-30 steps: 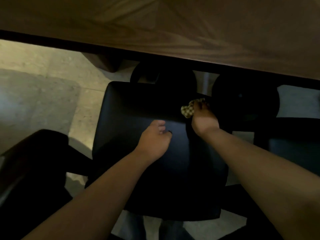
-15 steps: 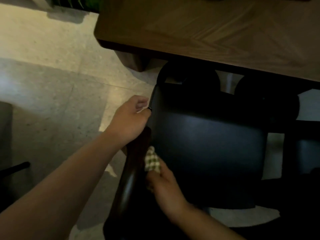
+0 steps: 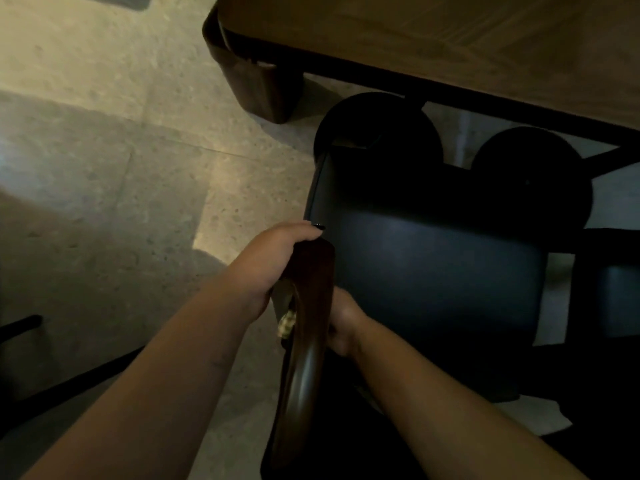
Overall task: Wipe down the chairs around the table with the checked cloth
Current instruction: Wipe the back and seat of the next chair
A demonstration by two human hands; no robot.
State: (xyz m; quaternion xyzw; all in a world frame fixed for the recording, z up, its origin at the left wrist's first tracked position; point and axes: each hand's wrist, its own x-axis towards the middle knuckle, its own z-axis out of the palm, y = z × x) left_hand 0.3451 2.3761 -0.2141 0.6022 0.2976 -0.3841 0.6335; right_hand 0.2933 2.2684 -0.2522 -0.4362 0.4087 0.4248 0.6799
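Observation:
A black padded chair seat stands below me, half under the wooden table. Its brown wooden armrest runs along the left side. My left hand grips the front end of that armrest, thumb over the top. My right hand sits against the inner side of the armrest, its fingers hidden beneath it. A small bit of the checked cloth pokes out on the armrest's outer side, under the wood.
A thick table leg stands on the pale stone floor to the upper left. Two round black bases lie under the table. Another dark chair is at the right, and dark legs at the left edge.
My left hand slid from the seat's corner down onto the armrest's front end and took hold. My right hand with the cloth went further under the armrest, so most of the cloth is hidden.

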